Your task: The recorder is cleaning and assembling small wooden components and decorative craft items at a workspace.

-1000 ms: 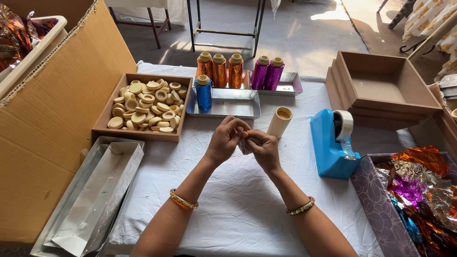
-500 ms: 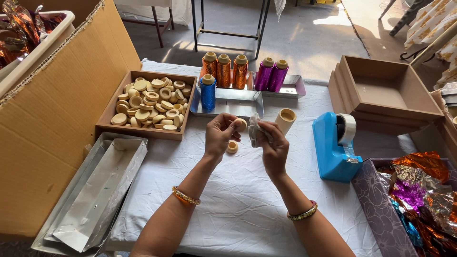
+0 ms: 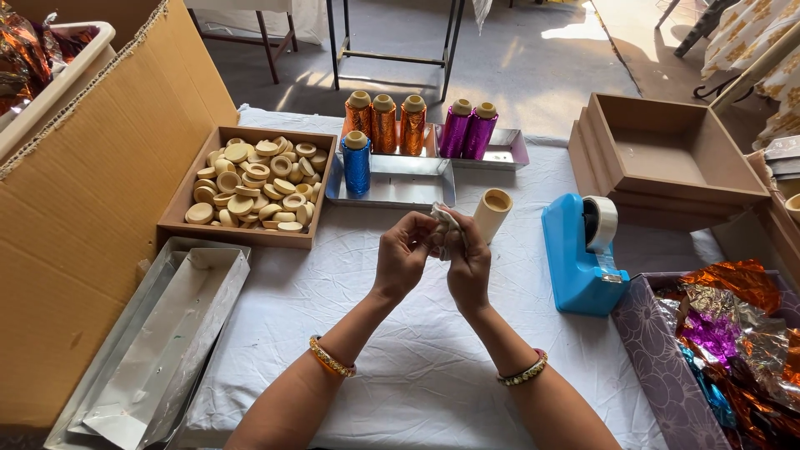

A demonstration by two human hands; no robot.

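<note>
My left hand [image 3: 402,254] and my right hand [image 3: 467,258] meet above the white tablecloth [image 3: 400,367], fingertips pinched together on a small crumpled silver foil piece [image 3: 443,221]. What lies inside the foil is hidden by my fingers. A bare cream tube [image 3: 492,214] stands upright just right of my right hand. A brown tray of cream round caps [image 3: 250,187] sits to the left, beyond my left hand.
Foil-wrapped spools in orange [image 3: 385,123], purple [image 3: 468,129] and blue [image 3: 357,162] stand on silver trays. A blue tape dispenser [image 3: 582,254] sits right, with brown boxes [image 3: 667,158] behind. Coloured foil sheets [image 3: 733,333] fill a box at right; silver trays [image 3: 167,333] and cardboard [image 3: 92,192] left.
My hands were slightly apart half a second ago, the left holding a cream cap. Now they have closed together again around the silver foil and the cap is out of sight.
</note>
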